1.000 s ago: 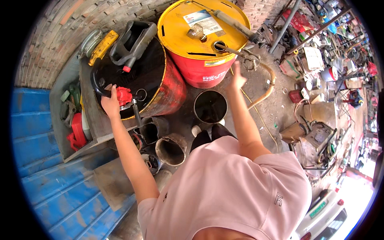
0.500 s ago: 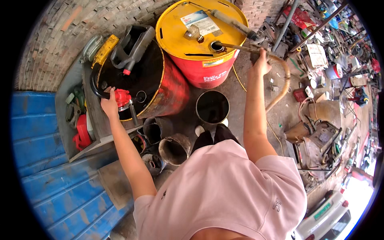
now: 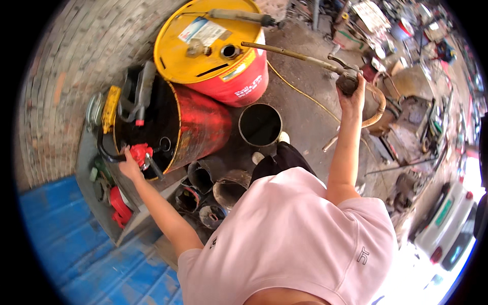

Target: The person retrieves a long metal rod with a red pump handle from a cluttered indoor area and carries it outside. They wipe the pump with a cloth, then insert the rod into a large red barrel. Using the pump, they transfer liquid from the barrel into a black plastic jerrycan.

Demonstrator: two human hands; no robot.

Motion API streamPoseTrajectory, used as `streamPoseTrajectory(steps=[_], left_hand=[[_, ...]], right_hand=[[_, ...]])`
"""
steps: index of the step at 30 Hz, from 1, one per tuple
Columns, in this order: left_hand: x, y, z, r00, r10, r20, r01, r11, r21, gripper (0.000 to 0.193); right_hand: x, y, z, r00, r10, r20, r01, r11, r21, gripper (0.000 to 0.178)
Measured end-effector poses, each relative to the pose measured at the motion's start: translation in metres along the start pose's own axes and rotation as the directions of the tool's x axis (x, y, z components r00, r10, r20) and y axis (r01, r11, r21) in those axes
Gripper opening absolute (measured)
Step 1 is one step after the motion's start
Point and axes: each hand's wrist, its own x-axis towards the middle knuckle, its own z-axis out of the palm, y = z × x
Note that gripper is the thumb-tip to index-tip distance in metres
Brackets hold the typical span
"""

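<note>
My right hand (image 3: 352,99) is closed around the round body of a worn hand-crank drum pump (image 3: 347,82). Its long brownish suction tube (image 3: 292,54) points left, with the tip just beside the open bung hole (image 3: 230,51) in the yellow lid (image 3: 173,53) of a red drum. A tan curved hose (image 3: 378,109) hangs from the pump. Over at the left, my left hand (image 3: 130,165) is closed on a black hose (image 3: 107,153) where it meets a red pump head (image 3: 140,152) on a dark-topped, red-sided drum (image 3: 206,124).
On the yellow lid lies a grease-gun-like tool (image 3: 236,16). A dark jug (image 3: 137,96) sits on the other drum. An open round container (image 3: 260,105) stands by my feet, with several sooty cylinders (image 3: 230,192) nearer. Cluttered tools and a white car (image 3: 445,218) are at the right.
The suction tube has come out of the bung hole, and my right hand has carried the pump to the right. My left hand stays on the hose. The view has shifted.
</note>
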Motion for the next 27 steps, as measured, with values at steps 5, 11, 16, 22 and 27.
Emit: streamPoseTrajectory(steps=[5, 11, 16, 22, 27], left_hand=[[0.004, 0.002, 0.02, 0.998, -0.036, -0.049, 0.036, 0.999, -0.004, 0.059], [0.007, 0.002, 0.025, 0.999, 0.033, -0.007, -0.033, 0.995, 0.099, 0.058], [0.004, -0.006, 0.02, 0.986, 0.114, 0.12, -0.125, 0.988, 0.086, 0.05], [0.059, -0.03, -0.013, 0.983, -0.167, 0.07, 0.166, 0.986, 0.02, 0.058], [0.031, -0.004, -0.01, 0.984, -0.017, 0.18, 0.018, 1.0, -0.001, 0.065]], right_hand=[[0.0, -0.034, -0.116, 0.991, -0.041, -0.125, 0.065, 0.978, 0.196, 0.033], [-0.029, -0.031, -0.263, 0.877, -0.102, -0.469, 0.195, 0.969, 0.153, 0.043], [-0.026, 0.011, -0.404, 0.81, -0.02, -0.586, 0.156, 0.971, 0.182, 0.047], [0.026, 0.074, -0.523, 0.662, 0.063, -0.746, 0.043, 0.992, 0.123, 0.046], [0.087, 0.117, -0.63, 0.596, 0.023, -0.803, -0.006, 1.0, 0.025, 0.039]])
